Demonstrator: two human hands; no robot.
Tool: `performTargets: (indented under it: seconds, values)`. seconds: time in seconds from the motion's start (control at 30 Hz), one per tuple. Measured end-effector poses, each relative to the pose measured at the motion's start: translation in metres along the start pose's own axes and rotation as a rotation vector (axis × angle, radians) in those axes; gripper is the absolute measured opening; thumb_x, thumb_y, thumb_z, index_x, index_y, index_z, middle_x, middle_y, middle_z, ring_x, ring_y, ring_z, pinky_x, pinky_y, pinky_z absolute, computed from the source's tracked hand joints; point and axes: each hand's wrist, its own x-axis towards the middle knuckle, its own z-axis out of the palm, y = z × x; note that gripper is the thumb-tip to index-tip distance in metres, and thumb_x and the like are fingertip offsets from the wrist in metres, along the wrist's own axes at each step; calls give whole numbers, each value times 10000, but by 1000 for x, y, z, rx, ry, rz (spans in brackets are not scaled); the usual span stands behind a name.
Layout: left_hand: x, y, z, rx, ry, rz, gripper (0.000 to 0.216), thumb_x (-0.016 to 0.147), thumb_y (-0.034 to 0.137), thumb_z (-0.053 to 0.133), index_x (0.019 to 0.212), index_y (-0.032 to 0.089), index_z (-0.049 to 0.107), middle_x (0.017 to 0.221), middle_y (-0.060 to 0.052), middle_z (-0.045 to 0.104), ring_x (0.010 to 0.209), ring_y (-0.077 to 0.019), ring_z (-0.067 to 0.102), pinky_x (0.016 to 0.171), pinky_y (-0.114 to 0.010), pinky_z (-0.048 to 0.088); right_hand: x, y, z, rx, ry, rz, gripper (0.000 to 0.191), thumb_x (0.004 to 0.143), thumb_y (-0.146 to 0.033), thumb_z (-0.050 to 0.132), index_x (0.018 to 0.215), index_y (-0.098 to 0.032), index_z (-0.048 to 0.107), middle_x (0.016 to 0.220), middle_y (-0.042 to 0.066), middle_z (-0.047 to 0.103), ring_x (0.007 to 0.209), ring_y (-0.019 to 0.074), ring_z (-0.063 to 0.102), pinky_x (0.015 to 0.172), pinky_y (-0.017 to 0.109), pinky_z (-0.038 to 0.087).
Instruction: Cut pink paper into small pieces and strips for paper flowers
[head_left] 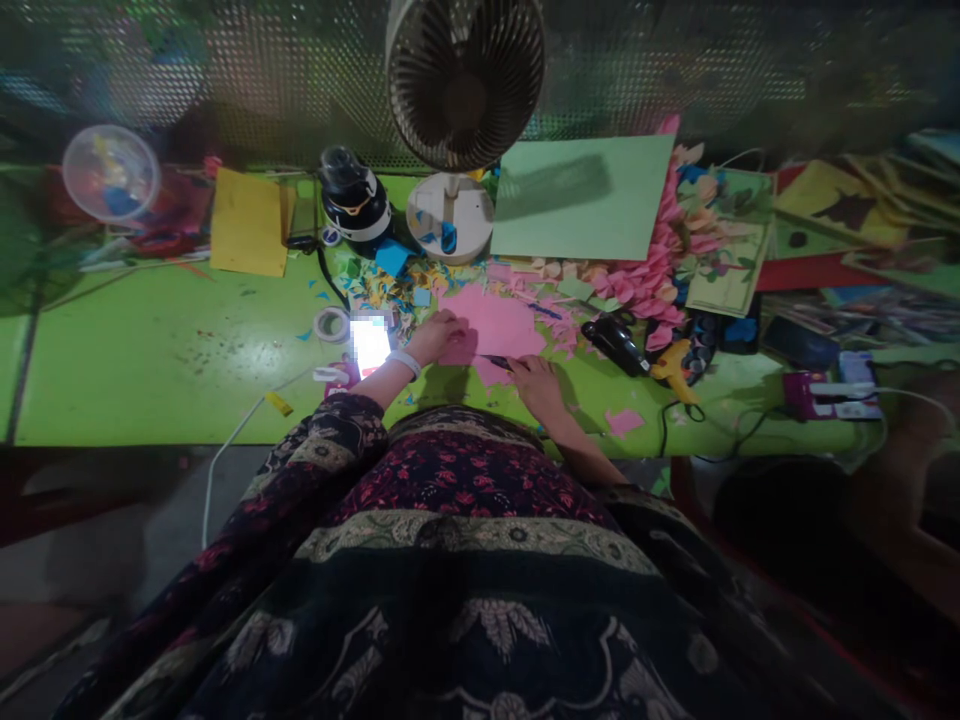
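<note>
My left hand (441, 337) is closed at the left part of a pink paper (499, 318), its fingers curled on the sheet. A white band circles that wrist. My right hand (535, 386) lies at the paper's lower right edge, closed around a dark slim tool (493, 360) that points left toward the left hand. Whether this tool is scissors or a blade I cannot make out. Pink paper pieces lie around the sheet, and a small pink scrap (624, 422) is to the right. Near my left wrist glows a phone (369, 345).
A fan (465, 90) stands behind the paper, beside a dark bottle (356, 205) and a pale green sheet (585, 195). Pink paper petals (660, 280), a black glue gun (616, 343) and cables are on the right. A tape roll (331, 324) lies left. Another person's arm (911, 450) is at far right.
</note>
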Motion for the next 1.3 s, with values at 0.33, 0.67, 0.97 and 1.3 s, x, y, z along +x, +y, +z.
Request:
performTargets:
  seconds: [0.33,0.67,0.97,1.3]
  values:
    - [3,5,-5,31,-23,-9,282,897,171,603,1118,220,772,1170,-122,643,1103,-280,638,1023,-416,537,11,-20,0,10,-22,-7,374,1045,-292,506,1367,-230,687,1210,150,677,1112,298,517,933,408,390]
    - [2,16,-14,59,-74,-36,301,921,186,582,1170,219,747,1193,-113,636,1152,-258,628,1060,-376,509,17,-38,-11,-49,-114,-4,399,1071,-292,474,1424,-211,642,1301,160,640,1169,293,503,969,400,357]
    - [7,16,-28,44,-162,-14,309,962,218,539,1171,206,765,1210,-121,655,1142,-256,654,1039,-363,513,7,-34,-8,-19,-102,-35,389,1068,-263,477,1410,-220,657,1274,145,660,1155,279,512,981,395,359]
    - [2,-6,-41,82,-207,-84,342,921,270,590,1210,217,766,1187,-109,675,1092,-262,676,967,-352,531,5,-25,-1,69,-41,-49,395,1051,-276,480,1383,-184,671,1218,153,670,1124,294,533,990,399,410]
